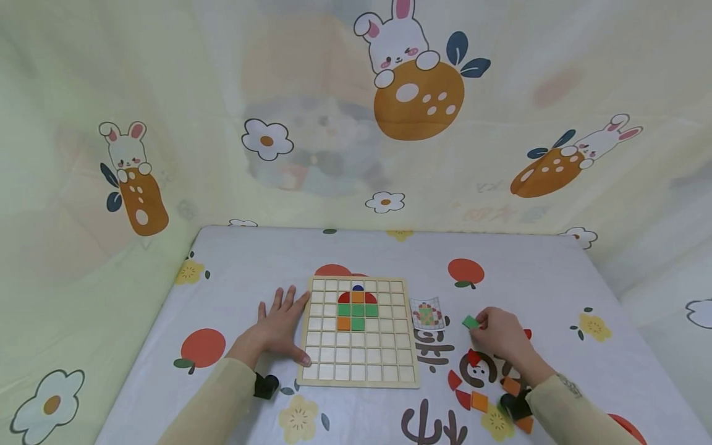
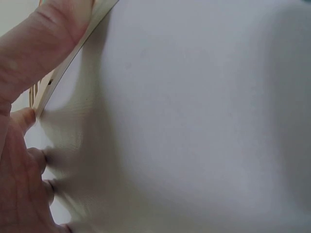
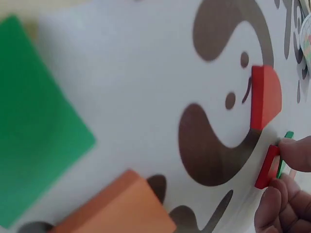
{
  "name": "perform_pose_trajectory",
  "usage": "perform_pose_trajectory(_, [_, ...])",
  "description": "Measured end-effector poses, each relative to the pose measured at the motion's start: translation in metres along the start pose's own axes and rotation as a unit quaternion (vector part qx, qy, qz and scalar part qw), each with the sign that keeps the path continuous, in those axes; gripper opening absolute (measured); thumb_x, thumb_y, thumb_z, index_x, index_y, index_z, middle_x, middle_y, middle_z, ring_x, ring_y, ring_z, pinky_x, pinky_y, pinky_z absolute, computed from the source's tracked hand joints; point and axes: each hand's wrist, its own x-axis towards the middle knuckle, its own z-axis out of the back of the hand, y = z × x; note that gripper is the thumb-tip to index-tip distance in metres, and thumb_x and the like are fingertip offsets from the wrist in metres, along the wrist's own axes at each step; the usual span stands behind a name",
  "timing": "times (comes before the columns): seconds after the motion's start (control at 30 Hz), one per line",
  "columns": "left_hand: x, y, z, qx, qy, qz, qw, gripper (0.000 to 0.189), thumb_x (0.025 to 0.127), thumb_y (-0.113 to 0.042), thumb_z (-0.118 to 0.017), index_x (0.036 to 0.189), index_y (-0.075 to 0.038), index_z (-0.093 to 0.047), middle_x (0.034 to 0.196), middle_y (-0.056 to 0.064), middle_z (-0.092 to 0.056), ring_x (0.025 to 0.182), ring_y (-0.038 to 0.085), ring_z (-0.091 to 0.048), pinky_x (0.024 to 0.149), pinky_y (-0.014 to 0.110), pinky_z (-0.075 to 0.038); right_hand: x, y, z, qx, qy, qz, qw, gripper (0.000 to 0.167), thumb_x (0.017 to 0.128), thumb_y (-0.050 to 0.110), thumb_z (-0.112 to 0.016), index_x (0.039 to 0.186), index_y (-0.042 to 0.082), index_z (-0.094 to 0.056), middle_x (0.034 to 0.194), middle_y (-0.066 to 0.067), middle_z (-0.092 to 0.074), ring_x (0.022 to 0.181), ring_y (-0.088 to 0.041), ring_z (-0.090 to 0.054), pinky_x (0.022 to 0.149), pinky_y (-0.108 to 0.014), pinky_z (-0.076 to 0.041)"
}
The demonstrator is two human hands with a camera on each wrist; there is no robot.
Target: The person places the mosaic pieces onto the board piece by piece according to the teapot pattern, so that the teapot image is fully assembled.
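A wooden grid board (image 1: 327,355) lies on the cloth, with a pattern of blue, red, orange and green pieces in its upper middle cells. Against the board's left edge rests my left hand (image 1: 278,330), fingers spread and thumb on the lower frame; its thumb and fingertips show beside the wooden edge in the left wrist view. My right hand (image 1: 503,337) pinches a green square tile (image 1: 470,322) between thumb and fingers, to the right of the board. In the right wrist view a red piece (image 3: 267,167) appears right beside the pinched tile; whether they touch, I cannot tell.
A small pattern card (image 1: 427,314) lies just right of the board. Loose red pieces (image 1: 463,399), orange pieces (image 1: 479,401) and a green square (image 3: 39,126) are scattered near the right wrist. Patterned cloth (image 1: 311,154) rises as walls around the table.
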Motion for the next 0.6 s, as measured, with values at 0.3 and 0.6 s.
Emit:
perform_pose_trajectory(0.3, [-0.0008, -0.0004, 0.0001, 0.001, 0.001, -0.003, 1.0, 0.137, 0.059, -0.049, -0.097, 0.165, -0.017, -0.017, 0.173, 0.019, -0.003, 0.158, 0.046, 0.006, 0.119, 0.077, 0.001, 0.0081, -0.0055, 0.003, 0.003, 0.012, -0.049, 0.9987, 0.038, 0.091, 0.021, -0.069, 0.107, -0.012, -0.06, 0.087, -0.019, -0.063, 0.077, -0.026, -0.056, 0.061, -0.029, -0.047])
perform_pose_trajectory(0.6, [0.0008, 0.0016, 0.0, 0.007, 0.0, -0.007, 1.0, 0.137, 0.059, -0.05, -0.097, 0.165, -0.017, -0.016, 0.173, 0.019, -0.003, 0.158, 0.047, 0.006, 0.119, 0.077, 0.0, 0.0075, -0.0046, 0.0062, -0.002, 0.017, -0.046, 0.9988, 0.038, 0.092, 0.023, -0.069, 0.103, -0.012, -0.062, 0.082, -0.017, -0.063, 0.074, -0.025, -0.056, 0.06, -0.029, -0.047])
